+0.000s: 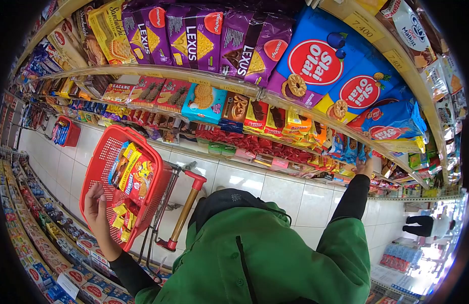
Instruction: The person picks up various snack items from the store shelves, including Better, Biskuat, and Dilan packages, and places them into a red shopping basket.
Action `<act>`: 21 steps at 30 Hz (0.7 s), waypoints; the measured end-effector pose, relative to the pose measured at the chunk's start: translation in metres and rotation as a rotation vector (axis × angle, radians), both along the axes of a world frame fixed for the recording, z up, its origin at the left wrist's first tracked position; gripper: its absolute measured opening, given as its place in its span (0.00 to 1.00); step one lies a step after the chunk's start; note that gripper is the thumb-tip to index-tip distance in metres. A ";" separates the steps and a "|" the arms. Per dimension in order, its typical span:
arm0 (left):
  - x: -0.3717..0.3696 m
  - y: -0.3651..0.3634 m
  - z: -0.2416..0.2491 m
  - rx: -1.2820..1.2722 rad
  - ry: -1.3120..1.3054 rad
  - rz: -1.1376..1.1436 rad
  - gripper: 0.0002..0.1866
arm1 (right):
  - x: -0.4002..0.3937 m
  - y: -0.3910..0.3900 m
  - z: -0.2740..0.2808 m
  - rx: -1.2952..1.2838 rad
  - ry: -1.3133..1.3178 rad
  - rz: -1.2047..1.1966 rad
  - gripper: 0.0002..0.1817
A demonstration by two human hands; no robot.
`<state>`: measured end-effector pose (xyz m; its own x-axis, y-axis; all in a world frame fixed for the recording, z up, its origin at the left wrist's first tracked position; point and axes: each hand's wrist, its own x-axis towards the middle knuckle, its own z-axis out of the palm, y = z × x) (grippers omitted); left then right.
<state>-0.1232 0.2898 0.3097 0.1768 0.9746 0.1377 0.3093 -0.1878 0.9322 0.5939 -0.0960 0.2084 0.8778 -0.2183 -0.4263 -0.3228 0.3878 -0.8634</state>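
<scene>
My left hand (98,213) curls over the rim of the red basket (100,152), tipping its mouth toward me so the snack packs (130,175) inside stay put. My right hand (365,166), far right of the basket, reaches among low shelf packets (345,169); its grip I cannot tell, fingers hidden.
</scene>
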 end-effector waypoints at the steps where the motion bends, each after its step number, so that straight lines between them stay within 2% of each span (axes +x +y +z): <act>1: 0.000 0.000 0.000 0.003 0.002 0.000 0.17 | -0.004 0.002 0.004 0.017 0.001 0.010 0.26; 3: -0.001 0.000 0.000 0.007 0.006 0.001 0.17 | -0.014 0.008 0.014 0.050 0.004 0.032 0.30; 6: -0.001 0.000 0.000 0.004 -0.016 0.017 0.17 | 0.007 -0.011 -0.008 -0.021 -0.080 0.131 0.21; 9: -0.001 -0.001 0.003 0.011 0.007 0.024 0.16 | 0.014 -0.012 -0.013 0.004 -0.039 0.105 0.20; 10: -0.002 0.000 0.001 0.018 -0.007 0.008 0.16 | 0.019 -0.014 -0.021 -0.071 -0.064 0.136 0.20; 11: -0.006 0.002 -0.002 0.027 -0.019 -0.002 0.16 | 0.020 -0.019 -0.028 -0.273 -0.150 0.238 0.20; 12: -0.011 0.002 -0.005 0.039 -0.026 0.001 0.16 | 0.027 -0.030 -0.039 -0.943 -0.356 0.444 0.20; 13: -0.011 0.002 -0.005 0.043 -0.069 0.014 0.16 | 0.030 -0.038 -0.042 -1.529 -0.534 0.501 0.20; 14: -0.010 0.001 -0.001 0.045 -0.057 0.021 0.16 | 0.033 -0.046 -0.042 -1.834 -0.649 0.486 0.20; 15: -0.008 0.000 0.003 0.052 -0.040 0.037 0.16 | 0.036 -0.054 -0.043 -1.911 -0.706 0.471 0.20; 16: -0.007 -0.001 0.009 0.051 -0.045 0.032 0.16 | 0.042 -0.058 -0.046 -1.868 -0.712 0.475 0.21; 19: -0.009 0.000 0.007 0.051 -0.064 0.019 0.16 | 0.054 -0.065 -0.046 -1.483 -0.563 0.494 0.24; 21: -0.011 0.000 0.011 0.066 -0.026 0.054 0.15 | 0.054 -0.067 -0.044 -1.441 -0.542 0.473 0.25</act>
